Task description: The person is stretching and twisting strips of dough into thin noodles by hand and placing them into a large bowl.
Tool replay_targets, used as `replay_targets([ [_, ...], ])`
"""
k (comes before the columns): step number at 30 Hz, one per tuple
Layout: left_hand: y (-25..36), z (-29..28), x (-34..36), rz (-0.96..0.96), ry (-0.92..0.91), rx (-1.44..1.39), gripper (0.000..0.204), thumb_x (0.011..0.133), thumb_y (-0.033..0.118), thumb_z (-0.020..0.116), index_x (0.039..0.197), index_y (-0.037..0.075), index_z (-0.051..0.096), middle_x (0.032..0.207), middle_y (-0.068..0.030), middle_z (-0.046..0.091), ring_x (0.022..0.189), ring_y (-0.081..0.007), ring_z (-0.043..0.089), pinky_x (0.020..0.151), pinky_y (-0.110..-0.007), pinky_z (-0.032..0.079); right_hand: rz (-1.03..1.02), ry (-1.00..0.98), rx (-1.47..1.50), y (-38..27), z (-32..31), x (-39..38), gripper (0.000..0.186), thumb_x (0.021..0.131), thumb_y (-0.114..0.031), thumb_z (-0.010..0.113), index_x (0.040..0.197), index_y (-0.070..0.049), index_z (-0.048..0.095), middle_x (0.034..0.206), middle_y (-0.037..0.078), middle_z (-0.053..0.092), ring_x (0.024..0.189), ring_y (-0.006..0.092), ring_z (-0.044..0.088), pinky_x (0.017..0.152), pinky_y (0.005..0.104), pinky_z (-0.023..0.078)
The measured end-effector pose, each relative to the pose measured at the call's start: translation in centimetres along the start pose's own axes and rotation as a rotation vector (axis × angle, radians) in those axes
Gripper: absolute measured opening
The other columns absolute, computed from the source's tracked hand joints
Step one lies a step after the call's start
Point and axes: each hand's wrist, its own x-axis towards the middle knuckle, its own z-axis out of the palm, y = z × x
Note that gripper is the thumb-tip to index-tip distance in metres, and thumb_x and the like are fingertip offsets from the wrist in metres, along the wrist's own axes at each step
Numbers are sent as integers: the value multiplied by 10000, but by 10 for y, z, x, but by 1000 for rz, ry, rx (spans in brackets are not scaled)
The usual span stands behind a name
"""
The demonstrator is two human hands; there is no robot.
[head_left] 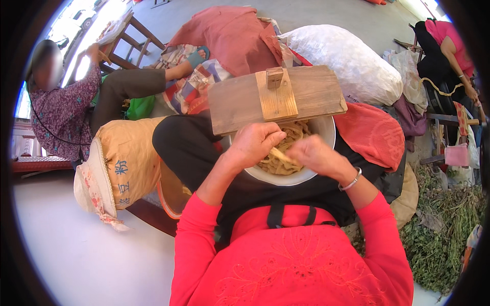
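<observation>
In my lap sits a white basin (327, 133) filled with coiled tan strands (294, 133) that look like straw braid. My left hand (256, 144) is closed over the basin's near left side, its fingers pinching a pale tan strand (278, 154). The strand runs across to my right hand (320, 156), whose fingers are bent round its other end and slightly blurred. Just beyond my hands a wooden board (229, 100) with a pale crosspiece and a small upright block (274, 77) covers the basin's far part.
At left stand a tan cloth sack (135, 158) and a pale sun hat (93, 181); a seated person (65, 117) is behind. Red cloth (219, 38) and a bulging white sack (342, 64) lie ahead. At right are cut green plants (436, 239) and another person (449, 48) holding a tan strand.
</observation>
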Motion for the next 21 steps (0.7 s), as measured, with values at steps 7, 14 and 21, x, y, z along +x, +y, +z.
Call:
replay_targets([
  [7, 14, 32, -8, 171, 38, -847, 400, 1019, 337, 412, 1097, -1, 610, 689, 37, 482, 598, -38, 403, 520, -188, 322, -113, 234, 858, -39, 5, -12, 254, 910, -81, 608, 1150, -15, 660, 722, -17, 600, 576, 58, 516, 550, 195, 423],
  [14, 26, 52, -1, -85, 7, -1143, 331, 978, 218, 483, 1259, 45, 505, 691, 36, 458, 531, -27, 336, 458, -182, 252, -155, 799, -339, -15, 2, 17, 299, 829, -110, 646, 1127, -108, 670, 716, 58, 641, 618, 238, 604, 593, 333, 453],
  [21, 15, 68, -3, -128, 27, -1128, 194, 959, 162, 536, 1088, 22, 570, 654, 30, 475, 536, -34, 384, 460, -187, 281, -302, 882, -543, -9, 3, 21, 243, 776, -187, 685, 1015, -143, 696, 775, 24, 624, 688, 204, 583, 662, 346, 410],
])
